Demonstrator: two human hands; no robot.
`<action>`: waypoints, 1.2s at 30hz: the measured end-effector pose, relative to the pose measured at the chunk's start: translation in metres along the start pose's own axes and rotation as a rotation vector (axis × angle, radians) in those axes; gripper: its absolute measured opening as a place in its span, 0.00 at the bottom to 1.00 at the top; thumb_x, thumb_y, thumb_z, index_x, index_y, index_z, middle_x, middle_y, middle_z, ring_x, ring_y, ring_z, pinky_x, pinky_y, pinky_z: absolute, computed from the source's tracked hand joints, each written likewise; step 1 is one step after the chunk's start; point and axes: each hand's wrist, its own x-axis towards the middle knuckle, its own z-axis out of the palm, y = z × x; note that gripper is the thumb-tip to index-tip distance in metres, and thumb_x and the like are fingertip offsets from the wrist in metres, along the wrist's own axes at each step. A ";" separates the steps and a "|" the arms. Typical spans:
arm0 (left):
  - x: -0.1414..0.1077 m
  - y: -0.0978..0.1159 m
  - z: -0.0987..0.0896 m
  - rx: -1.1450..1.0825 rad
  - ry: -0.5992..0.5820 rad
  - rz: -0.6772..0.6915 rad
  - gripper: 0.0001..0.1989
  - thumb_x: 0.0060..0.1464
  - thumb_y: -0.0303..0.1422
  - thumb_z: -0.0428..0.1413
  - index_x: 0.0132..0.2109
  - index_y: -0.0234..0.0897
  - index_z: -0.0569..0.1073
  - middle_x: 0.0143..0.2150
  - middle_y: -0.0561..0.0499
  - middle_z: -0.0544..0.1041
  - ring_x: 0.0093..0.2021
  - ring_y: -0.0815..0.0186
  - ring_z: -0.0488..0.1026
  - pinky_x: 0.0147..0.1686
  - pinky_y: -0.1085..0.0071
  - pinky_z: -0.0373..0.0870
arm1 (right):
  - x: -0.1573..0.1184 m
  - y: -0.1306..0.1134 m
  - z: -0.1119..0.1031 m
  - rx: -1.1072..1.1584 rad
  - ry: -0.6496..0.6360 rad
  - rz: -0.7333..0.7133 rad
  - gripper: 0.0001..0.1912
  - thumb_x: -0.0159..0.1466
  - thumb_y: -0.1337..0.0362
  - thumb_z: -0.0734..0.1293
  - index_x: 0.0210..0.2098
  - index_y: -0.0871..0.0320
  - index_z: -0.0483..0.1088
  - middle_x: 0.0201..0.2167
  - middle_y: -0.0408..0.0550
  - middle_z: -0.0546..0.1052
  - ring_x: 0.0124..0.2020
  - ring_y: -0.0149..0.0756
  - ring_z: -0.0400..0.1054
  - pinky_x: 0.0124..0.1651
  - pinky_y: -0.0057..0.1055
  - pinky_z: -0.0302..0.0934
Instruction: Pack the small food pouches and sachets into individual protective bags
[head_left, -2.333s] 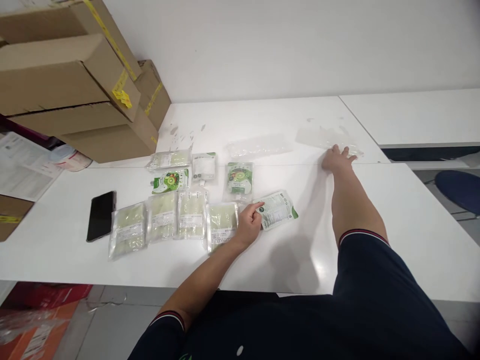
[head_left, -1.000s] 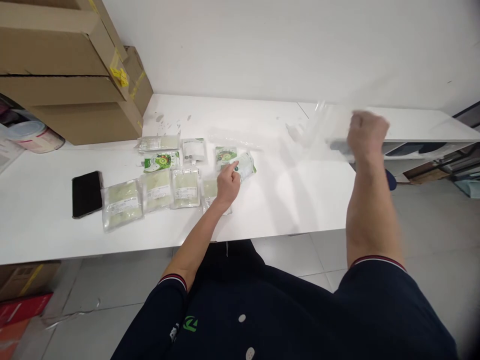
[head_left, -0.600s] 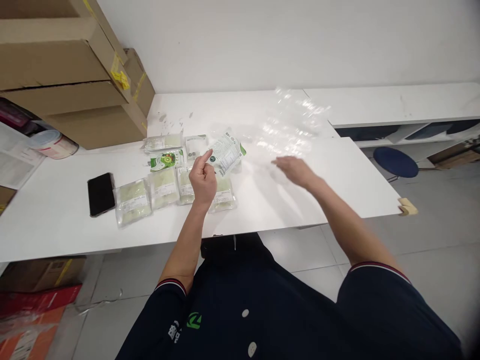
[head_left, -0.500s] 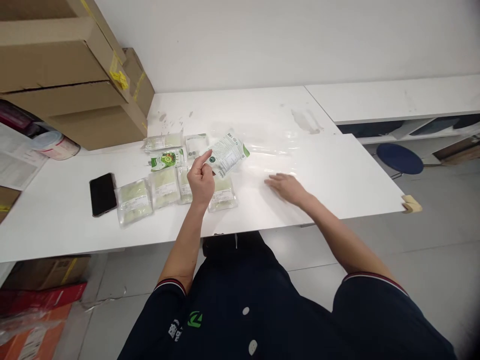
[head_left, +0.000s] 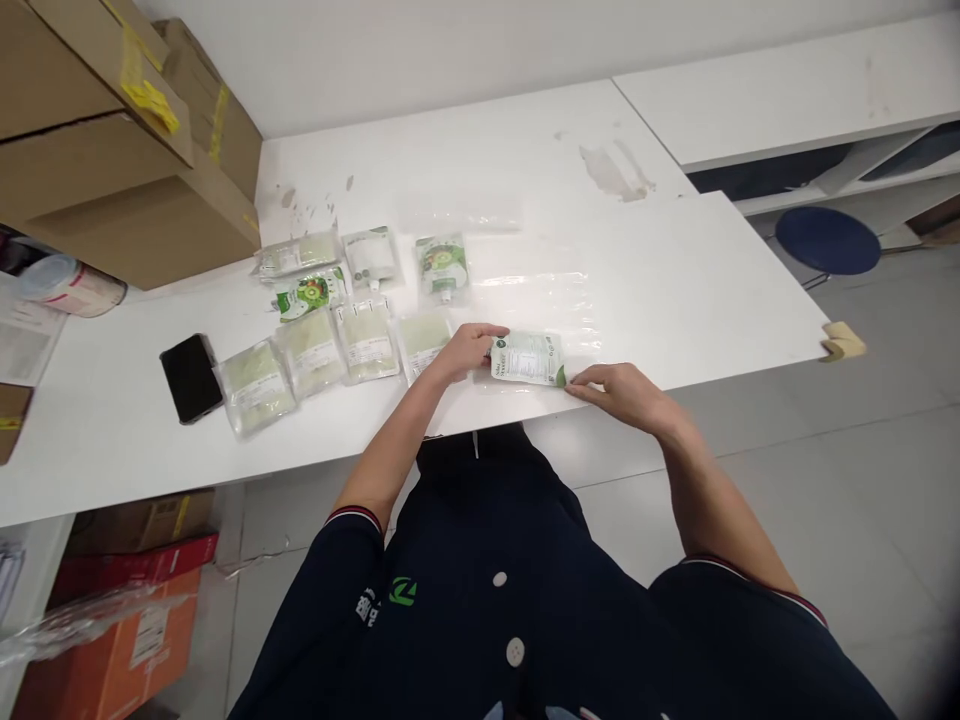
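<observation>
Near the table's front edge, a white and green printed pouch [head_left: 527, 358] lies turned sideways over clear plastic film. My left hand [head_left: 469, 352] pinches its left end. At its lower right corner, my right hand [head_left: 619, 392] has thumb and fingers pressed together on the pouch or the film's edge. Clear plastic sleeves [head_left: 536, 285] lie flat behind it. To the left are several wrapped pale green packs [head_left: 367, 340], a fruit-printed pouch with a spout [head_left: 442, 268], another spouted pouch [head_left: 370, 258] and a green fruit-printed pack [head_left: 309, 294].
A black phone [head_left: 191, 378] lies left of the packs. Cardboard boxes [head_left: 112, 190] stack at the back left, beside a round tub [head_left: 71, 285]. A blue stool [head_left: 827, 240] stands beyond the table's right end, near a foam-covered corner [head_left: 843, 341].
My left hand has brought the pouch down and right to the front edge. My right hand has moved to the pouch's right corner and closed. The spouted fruit pouch now shows. The view has shifted.
</observation>
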 end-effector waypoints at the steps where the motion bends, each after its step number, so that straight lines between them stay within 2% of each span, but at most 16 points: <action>1: 0.002 -0.004 0.000 0.024 -0.018 -0.025 0.18 0.52 0.22 0.50 0.48 0.32 0.77 0.43 0.40 0.79 0.39 0.58 0.78 0.38 0.59 0.77 | -0.002 0.001 0.000 0.004 0.046 0.013 0.17 0.65 0.46 0.62 0.36 0.47 0.78 0.40 0.45 0.79 0.41 0.44 0.74 0.43 0.42 0.69; 3: 0.002 -0.009 -0.001 0.109 -0.037 -0.025 0.20 0.52 0.22 0.49 0.51 0.35 0.75 0.42 0.42 0.79 0.36 0.59 0.78 0.36 0.60 0.76 | -0.001 0.004 0.004 -0.021 0.178 -0.033 0.16 0.65 0.48 0.62 0.41 0.47 0.77 0.42 0.47 0.78 0.43 0.45 0.72 0.43 0.43 0.69; 5: -0.001 -0.008 -0.002 0.263 -0.039 0.005 0.20 0.54 0.24 0.50 0.53 0.38 0.73 0.40 0.44 0.78 0.31 0.60 0.76 0.34 0.61 0.74 | 0.006 0.007 0.010 -0.083 0.273 -0.143 0.18 0.66 0.50 0.63 0.50 0.48 0.75 0.51 0.52 0.74 0.52 0.49 0.68 0.49 0.46 0.67; 7: -0.008 -0.004 0.000 0.433 -0.010 0.070 0.18 0.54 0.25 0.53 0.52 0.40 0.73 0.39 0.46 0.78 0.32 0.60 0.75 0.37 0.61 0.72 | 0.015 0.011 0.018 -0.166 0.261 -0.234 0.21 0.66 0.52 0.64 0.56 0.49 0.71 0.59 0.55 0.68 0.59 0.52 0.62 0.55 0.50 0.64; 10: -0.021 0.008 0.007 0.657 0.036 0.199 0.14 0.54 0.25 0.55 0.48 0.40 0.74 0.41 0.46 0.77 0.41 0.58 0.74 0.45 0.62 0.69 | 0.026 0.017 0.028 -0.285 0.196 -0.265 0.25 0.65 0.53 0.65 0.60 0.50 0.69 0.64 0.57 0.64 0.61 0.56 0.59 0.56 0.54 0.61; 13: -0.041 0.017 0.012 0.963 0.111 0.248 0.13 0.60 0.25 0.49 0.49 0.38 0.72 0.48 0.43 0.73 0.47 0.57 0.71 0.46 0.62 0.67 | 0.029 0.022 0.032 -0.363 0.199 -0.251 0.26 0.67 0.52 0.63 0.62 0.53 0.67 0.65 0.58 0.62 0.61 0.59 0.58 0.55 0.55 0.61; 15: -0.056 0.016 0.012 1.155 0.182 0.254 0.12 0.63 0.25 0.45 0.48 0.35 0.71 0.48 0.41 0.71 0.47 0.57 0.70 0.44 0.63 0.68 | 0.028 0.024 0.032 -0.381 0.199 -0.261 0.25 0.68 0.52 0.60 0.62 0.53 0.67 0.66 0.58 0.61 0.61 0.58 0.58 0.54 0.55 0.62; 16: -0.063 0.013 0.011 1.231 0.191 0.263 0.11 0.64 0.26 0.45 0.46 0.34 0.71 0.46 0.41 0.72 0.46 0.58 0.69 0.42 0.63 0.68 | 0.027 0.025 0.032 -0.385 0.197 -0.267 0.25 0.69 0.53 0.59 0.62 0.53 0.67 0.66 0.58 0.61 0.61 0.58 0.58 0.54 0.55 0.62; 18: -0.075 0.001 0.009 1.354 0.131 0.321 0.08 0.64 0.27 0.48 0.42 0.32 0.71 0.42 0.41 0.72 0.44 0.58 0.69 0.41 0.64 0.68 | 0.026 0.025 0.032 -0.397 0.195 -0.273 0.24 0.69 0.53 0.58 0.61 0.52 0.67 0.65 0.58 0.62 0.60 0.57 0.59 0.54 0.54 0.62; 21: -0.083 -0.026 0.008 1.508 0.035 0.522 0.06 0.62 0.26 0.50 0.37 0.31 0.71 0.37 0.42 0.72 0.42 0.58 0.69 0.40 0.63 0.68 | 0.025 0.022 0.032 -0.437 0.199 -0.276 0.24 0.70 0.53 0.58 0.61 0.54 0.67 0.64 0.60 0.63 0.59 0.57 0.60 0.53 0.53 0.63; 25: -0.076 -0.050 0.006 1.678 0.046 0.761 0.15 0.59 0.15 0.43 0.33 0.32 0.70 0.31 0.43 0.71 0.34 0.60 0.69 0.31 0.65 0.66 | 0.022 0.019 0.034 -0.488 0.213 -0.300 0.27 0.68 0.49 0.59 0.61 0.56 0.66 0.63 0.64 0.63 0.58 0.57 0.60 0.52 0.52 0.63; 28: -0.065 -0.051 0.004 1.710 0.045 0.925 0.16 0.58 0.14 0.41 0.32 0.33 0.69 0.30 0.44 0.72 0.33 0.61 0.71 0.28 0.66 0.67 | 0.021 0.019 0.035 -0.501 0.210 -0.318 0.32 0.65 0.46 0.62 0.63 0.56 0.63 0.63 0.65 0.62 0.58 0.58 0.59 0.52 0.52 0.63; 30: -0.058 -0.047 0.004 1.638 0.066 1.025 0.14 0.60 0.17 0.42 0.32 0.33 0.68 0.34 0.42 0.74 0.40 0.59 0.74 0.34 0.62 0.73 | 0.020 0.019 0.037 -0.504 0.205 -0.323 0.33 0.64 0.47 0.64 0.64 0.56 0.61 0.63 0.65 0.62 0.58 0.59 0.59 0.52 0.52 0.63; 33: -0.051 -0.045 0.003 1.412 0.095 1.112 0.12 0.62 0.20 0.43 0.33 0.35 0.65 0.45 0.40 0.75 0.57 0.55 0.71 0.51 0.52 0.74 | 0.018 0.018 0.037 -0.507 0.205 -0.330 0.29 0.66 0.58 0.63 0.65 0.57 0.59 0.63 0.63 0.63 0.59 0.57 0.60 0.54 0.51 0.62; 36: -0.050 -0.047 0.001 1.193 0.086 1.118 0.10 0.63 0.22 0.42 0.34 0.37 0.62 0.47 0.41 0.75 0.59 0.58 0.71 0.56 0.50 0.72 | 0.014 0.016 0.031 -0.484 0.208 -0.355 0.27 0.66 0.69 0.57 0.64 0.57 0.60 0.63 0.61 0.63 0.61 0.54 0.60 0.57 0.51 0.60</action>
